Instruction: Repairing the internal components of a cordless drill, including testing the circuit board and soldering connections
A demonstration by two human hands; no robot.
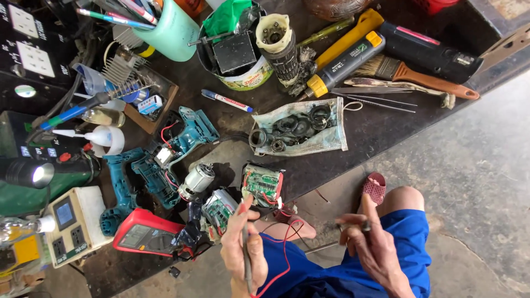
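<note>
My left hand (243, 248) grips a thin test probe, its tip pointing up at a small green circuit board (263, 185) at the bench's near edge. A red lead (285, 243) loops from the probe across my blue shorts. My right hand (371, 243) is held over my right knee with its fingers closed on a second dark probe. Left of the board lie a silver motor (196, 180), a second green board (219, 207) and the opened teal shell of a power drill (160, 165). A red multimeter (144, 234) lies at the bench's near left.
A face mask (302, 128) holds several black rings and bearings. Farther back are a pot of parts (243, 55), a mint cup of pens (171, 30), a blue marker (226, 101), a paintbrush (419, 77), a yellow-and-black tool (342, 60). A lit torch (25, 172) and socket box (69, 221) lie left. Concrete floor at right.
</note>
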